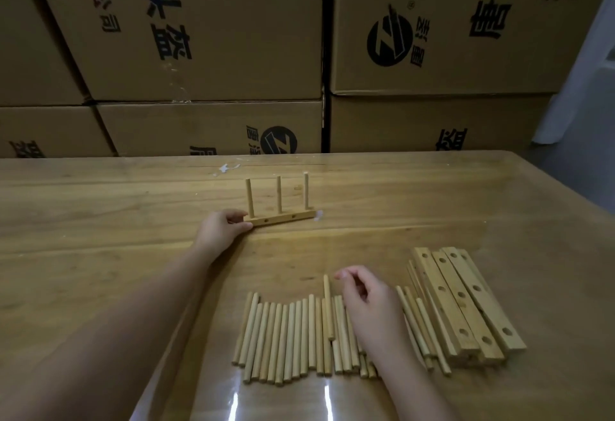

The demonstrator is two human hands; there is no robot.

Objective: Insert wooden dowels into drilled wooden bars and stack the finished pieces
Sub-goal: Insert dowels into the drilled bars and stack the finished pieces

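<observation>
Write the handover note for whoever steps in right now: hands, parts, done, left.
Left hand: pinches the left end of the bar on the table.
Right hand: hovers over the loose dowels, fingers loosely curled, nothing held.
Done: three upright dowels stand in that bar; two holes on its near face show empty.
Left: the drilled bars piled at right have no dowels yet; no finished stack is in view.
</observation>
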